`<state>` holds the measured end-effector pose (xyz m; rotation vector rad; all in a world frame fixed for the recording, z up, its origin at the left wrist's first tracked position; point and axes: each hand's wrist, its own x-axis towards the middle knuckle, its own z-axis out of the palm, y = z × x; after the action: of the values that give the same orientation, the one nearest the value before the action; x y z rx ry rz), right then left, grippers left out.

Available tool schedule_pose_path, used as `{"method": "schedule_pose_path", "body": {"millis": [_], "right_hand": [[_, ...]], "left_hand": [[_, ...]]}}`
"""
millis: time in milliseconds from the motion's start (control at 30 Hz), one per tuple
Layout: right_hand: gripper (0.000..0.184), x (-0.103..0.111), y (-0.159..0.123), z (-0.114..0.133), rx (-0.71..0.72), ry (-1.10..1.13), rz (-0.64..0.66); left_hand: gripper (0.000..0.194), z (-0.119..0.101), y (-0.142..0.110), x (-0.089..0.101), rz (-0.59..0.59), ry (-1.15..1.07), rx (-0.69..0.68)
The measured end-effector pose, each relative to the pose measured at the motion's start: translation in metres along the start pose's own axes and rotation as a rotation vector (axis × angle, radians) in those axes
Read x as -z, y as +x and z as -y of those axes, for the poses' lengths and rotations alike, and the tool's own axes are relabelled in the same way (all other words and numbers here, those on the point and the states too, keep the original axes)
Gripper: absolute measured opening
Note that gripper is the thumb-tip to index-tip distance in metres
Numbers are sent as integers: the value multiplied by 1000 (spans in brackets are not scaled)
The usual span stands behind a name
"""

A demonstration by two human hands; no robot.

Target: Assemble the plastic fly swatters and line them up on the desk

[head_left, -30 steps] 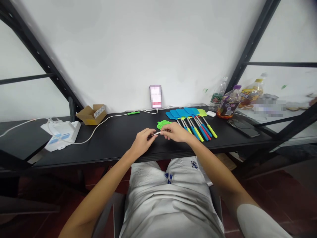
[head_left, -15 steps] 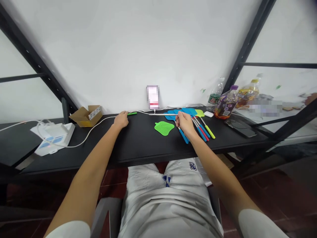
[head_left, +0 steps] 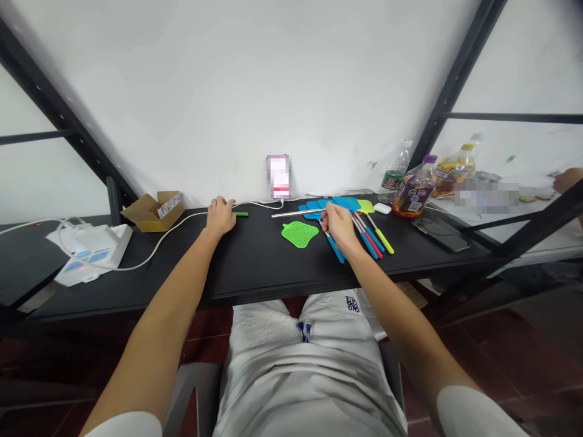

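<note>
My right hand (head_left: 337,221) pinches a thin metal rod (head_left: 291,213), free end pointing left. My left hand (head_left: 221,216) hides one end of the green handle (head_left: 242,213); can't tell if gripped. Green mesh swatter head (head_left: 299,234) flat on counter (head_left: 264,270), nearer my right.

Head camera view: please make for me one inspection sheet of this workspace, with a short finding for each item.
Surface: black desk, bearing all items below.
Job's things: silver rod; green perforated swatter head, lying flat; green handle; fly swatters, fanned, partly covered.
Clutter: open cardboard box, drink bottles, flat phone, white case.
Hands: left hand at green handle, grip unclear; right hand holds silver rod.
Cables: white cable lies loosely across the left side; upright phone plugged in.
Surroundings: white wall, black metal frame.
</note>
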<state>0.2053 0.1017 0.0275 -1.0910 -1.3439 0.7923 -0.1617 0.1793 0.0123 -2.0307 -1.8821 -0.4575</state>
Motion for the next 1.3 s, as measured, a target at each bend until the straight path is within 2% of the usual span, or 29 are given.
{"method": "schedule_pose_path", "body": {"millis": [200,333,567,733,1067,1300], "right_hand": [[55,-1,0,0,15,-23,-7],[54,-2,-1,-1,16,-8,-11],[50,-2,-3,-3,75,-132,39],[50,-3,-4,-4,77,-157,7],[44,-8,-10,1,109,-165,59],[46,-7,-12,5,117,-194,26]], "left_hand": [[33,-4,-1,1,113,-36,-120],[23,-11,-13,10,125,-63,-149],[27,-52,-49,21,69,-237,-362],[30,-74,-60,26,16,-346,-455],[26,-77,-62,32,15,-359,-477],[27,-80,-64,36,26,-373,-497]]}}
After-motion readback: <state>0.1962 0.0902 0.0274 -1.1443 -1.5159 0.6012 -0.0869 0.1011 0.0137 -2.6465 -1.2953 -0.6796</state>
